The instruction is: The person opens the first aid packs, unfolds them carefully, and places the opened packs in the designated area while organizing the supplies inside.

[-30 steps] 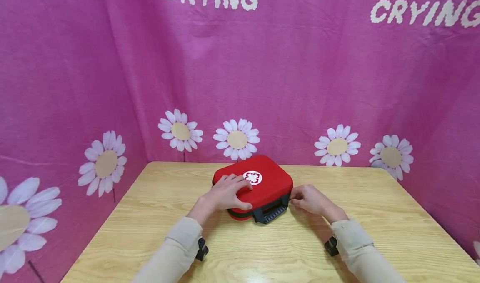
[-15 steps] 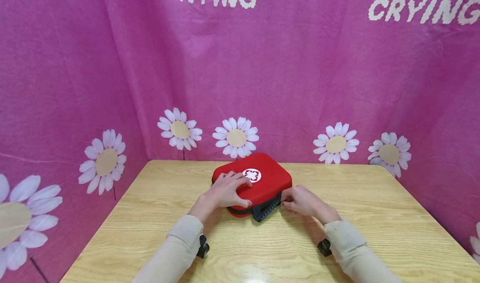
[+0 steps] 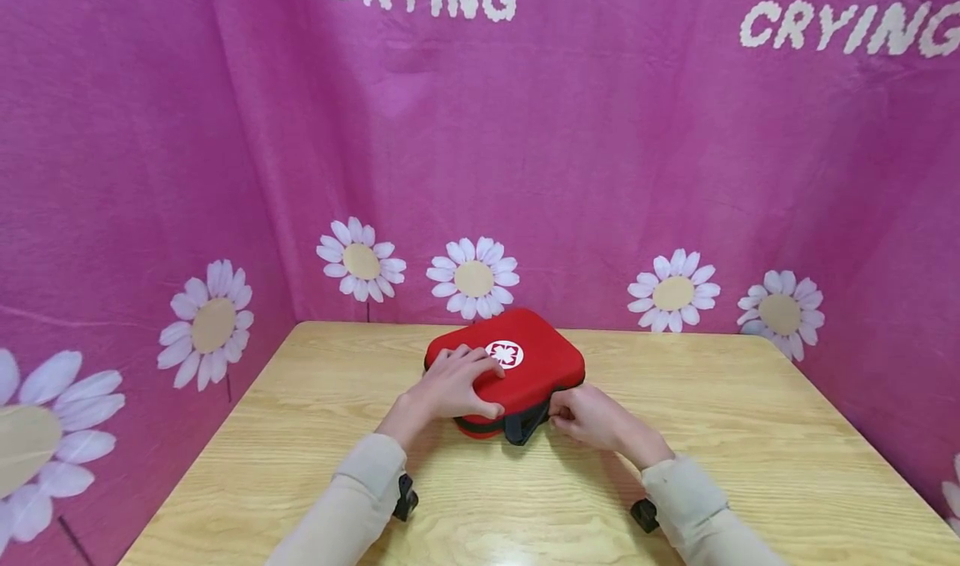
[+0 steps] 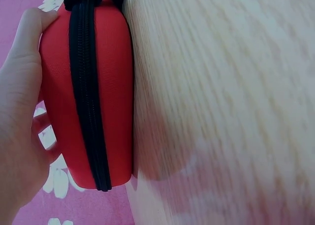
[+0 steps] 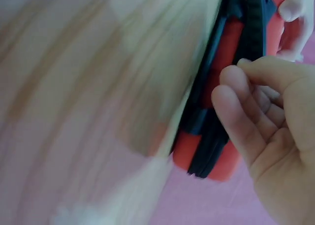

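A red first-aid case (image 3: 536, 345) with a white round emblem lies closed on the wooden table. Spread over its lid at the left is my left hand (image 3: 453, 383), thumb at the front edge. My right hand (image 3: 588, 416) is at the case's front, by the black carry handle (image 3: 519, 428). In the right wrist view, its thumb and index finger pinch together at the zipper line, beside the handle (image 5: 256, 30); the zipper pull is hidden by the fingers. The left wrist view shows the black zipper (image 4: 86, 87) running shut along the case's side.
The wooden table (image 3: 315, 483) extends around the case on every side. A pink cloth (image 3: 570, 132) with daisies and white lettering hangs behind and at both sides. Each wrist carries a small black camera.
My right hand has moved left along the case's front, from its right corner to beside the handle, which it now partly covers. The left hand and the case have stayed put.
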Demonstrator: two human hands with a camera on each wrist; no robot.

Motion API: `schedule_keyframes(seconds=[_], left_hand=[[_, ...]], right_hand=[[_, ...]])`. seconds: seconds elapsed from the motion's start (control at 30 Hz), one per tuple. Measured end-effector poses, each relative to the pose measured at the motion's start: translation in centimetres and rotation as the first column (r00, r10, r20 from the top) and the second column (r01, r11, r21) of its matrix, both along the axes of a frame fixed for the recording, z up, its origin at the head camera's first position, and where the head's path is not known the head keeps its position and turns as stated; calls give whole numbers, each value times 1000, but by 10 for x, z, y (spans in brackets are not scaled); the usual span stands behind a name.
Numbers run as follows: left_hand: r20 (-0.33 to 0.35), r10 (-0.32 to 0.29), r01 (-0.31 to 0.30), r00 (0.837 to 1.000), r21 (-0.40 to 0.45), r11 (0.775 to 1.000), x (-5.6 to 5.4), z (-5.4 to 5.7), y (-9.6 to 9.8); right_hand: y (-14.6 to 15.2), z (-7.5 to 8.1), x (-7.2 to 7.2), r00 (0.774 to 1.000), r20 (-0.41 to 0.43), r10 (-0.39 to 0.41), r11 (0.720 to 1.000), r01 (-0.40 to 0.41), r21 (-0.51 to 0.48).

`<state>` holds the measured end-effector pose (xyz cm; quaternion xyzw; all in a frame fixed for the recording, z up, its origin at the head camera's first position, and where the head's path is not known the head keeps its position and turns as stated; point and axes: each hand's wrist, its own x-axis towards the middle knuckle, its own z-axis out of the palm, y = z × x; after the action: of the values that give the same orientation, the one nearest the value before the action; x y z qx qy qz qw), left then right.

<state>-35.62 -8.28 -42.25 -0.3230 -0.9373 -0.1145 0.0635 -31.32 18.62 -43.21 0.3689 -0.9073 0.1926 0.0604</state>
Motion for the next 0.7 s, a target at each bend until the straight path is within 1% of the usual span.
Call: schedule_keyframes(seconds=[0.07, 0.17, 0.33, 0.43, 0.5, 0.6, 0.67, 0.7], left_hand=[[-6, 1, -1, 1000, -4, 1000, 0, 0, 1], [-15, 5, -5, 1000, -7, 1000, 1, 0, 2], [-14, 23, -23, 1000, 3, 1000, 3, 2, 5], [-4, 27, -27, 1000, 0, 1000, 7, 3, 7], [-5, 21, -21, 1000, -17, 1000, 11, 4, 7], [-7, 8, -8, 1000, -64, 998, 17, 5, 6], [13, -13, 14, 1000, -80, 997, 19, 8, 3], [37, -24, 27, 999, -79, 997, 19, 10, 2]], right_hand=[[-5, 2, 2, 1000, -21, 15, 1000, -15, 12], [-10, 3, 4, 999, -32, 25, 999, -25, 21], [-11, 6, 4, 1000, -8, -18, 1000, 18, 14], [-8, 6, 3, 999, 6, -39, 999, 39, 11], [-5, 6, 1, 999, 13, -46, 999, 46, 9], [0, 5, -2, 998, 16, -59, 998, 59, 8], [5, 5, -5, 997, 17, -72, 997, 72, 4], [8, 5, -6, 996, 25, -81, 997, 81, 1]])
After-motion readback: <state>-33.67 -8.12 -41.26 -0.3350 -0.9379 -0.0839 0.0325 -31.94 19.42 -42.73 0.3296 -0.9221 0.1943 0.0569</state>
